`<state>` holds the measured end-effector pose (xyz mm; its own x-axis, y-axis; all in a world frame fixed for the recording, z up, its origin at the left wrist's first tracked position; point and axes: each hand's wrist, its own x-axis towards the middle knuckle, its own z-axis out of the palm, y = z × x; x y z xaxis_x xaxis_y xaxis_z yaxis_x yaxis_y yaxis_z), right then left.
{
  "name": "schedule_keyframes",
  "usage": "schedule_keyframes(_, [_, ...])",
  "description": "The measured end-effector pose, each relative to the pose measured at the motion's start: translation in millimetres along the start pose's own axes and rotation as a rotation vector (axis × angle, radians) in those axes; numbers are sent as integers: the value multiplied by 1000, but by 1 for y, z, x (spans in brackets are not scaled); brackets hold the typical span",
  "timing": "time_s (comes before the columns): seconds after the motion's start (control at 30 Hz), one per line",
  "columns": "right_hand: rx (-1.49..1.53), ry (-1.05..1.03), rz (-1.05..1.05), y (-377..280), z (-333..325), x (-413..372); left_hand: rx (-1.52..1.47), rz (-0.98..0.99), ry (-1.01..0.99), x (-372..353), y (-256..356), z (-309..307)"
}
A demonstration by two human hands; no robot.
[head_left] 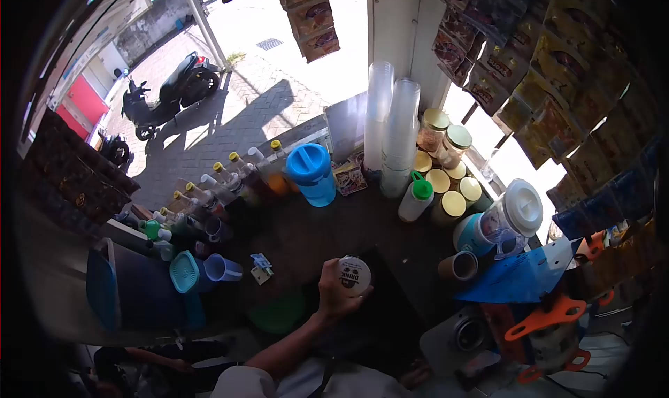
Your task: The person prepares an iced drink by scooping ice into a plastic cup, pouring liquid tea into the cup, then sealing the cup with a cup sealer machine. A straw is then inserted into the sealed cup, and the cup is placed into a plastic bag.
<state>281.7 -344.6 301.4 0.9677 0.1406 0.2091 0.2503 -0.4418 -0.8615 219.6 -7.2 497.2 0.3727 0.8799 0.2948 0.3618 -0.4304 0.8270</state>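
My left hand (337, 292) is wrapped round a cup with a white printed lid (354, 276), held above the dark counter (279, 224). The lid reads "DRINK" upside down. Small folded papers like banknotes (261, 268) lie left of this hand. A dim shape at the bottom edge looks like my right hand (416, 375); shadow hides its fingers. A green round object (277, 313) lies beside my left forearm.
A blue jug (311, 175), stacked clear cups (400, 140) and lidded jars (453, 204) line the back. Bottles (219, 173) and a blue cup (223, 268) stand left. A sealing machine (456, 335) is at lower right. Another person's arm (157, 358) shows lower left.
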Motion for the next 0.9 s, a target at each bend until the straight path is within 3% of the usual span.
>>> schedule_keyframes(0.17, [61, -77, 96, -23, 16, 20, 211, -226, 384, -29, -69, -72])
schedule_keyframes(0.37, [108, -80, 240, -16, 44, 47, 237, -502, 724, -101, -118, -135])
schedule_keyframes(0.5, [150, -141, 347, -20, 92, 55, 361, -566, 889, -150, -170, -168])
schedule_keyframes(0.63, [166, -171, 455, -27, 137, 60, 467, -629, 957, -166, -185, -206])
schedule_keyframes(0.8, [135, -62, 564, -50, 137, 77, 441, -623, 1004, -176, -215, -237])
schedule_keyframes(0.9, [252, -276, 530, -98, 151, 50, 458, -660, 980, -178, -225, -248])
